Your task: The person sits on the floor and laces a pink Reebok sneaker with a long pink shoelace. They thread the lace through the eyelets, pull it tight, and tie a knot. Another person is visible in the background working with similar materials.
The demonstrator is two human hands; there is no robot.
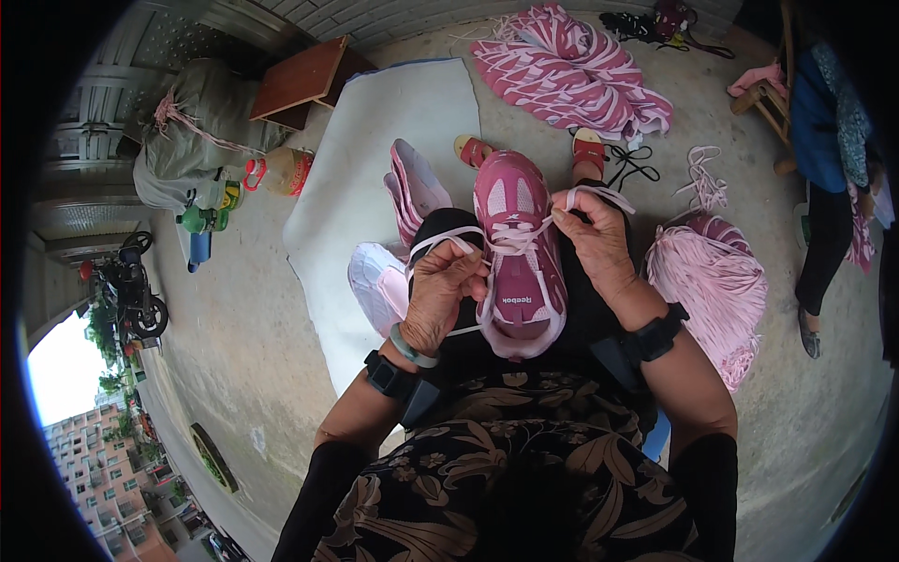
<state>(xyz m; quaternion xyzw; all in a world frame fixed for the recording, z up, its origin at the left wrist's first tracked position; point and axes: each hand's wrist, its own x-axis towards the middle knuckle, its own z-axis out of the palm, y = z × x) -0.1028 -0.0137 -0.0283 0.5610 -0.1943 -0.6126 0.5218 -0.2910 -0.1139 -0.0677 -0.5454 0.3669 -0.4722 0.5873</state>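
A dark pink sneaker (518,245) with a pale pink sole rests on my lap, toe pointing away. A pale pink lace (510,238) crosses its eyelets. My left hand (444,292) grips one end of the lace at the shoe's left side. My right hand (594,240) pinches the other end, pulled up at the shoe's right side. Two more pale pink shoes (409,187) lie on a white mat (375,140) left of my knees.
A bundle of pale pink laces (712,281) lies at my right, a heap of dark pink shoe uppers (571,70) farther ahead. A bagged sack (197,122), bottles (281,170) and a wooden stool (302,80) stand at the left. Another person (833,178) stands at the right edge.
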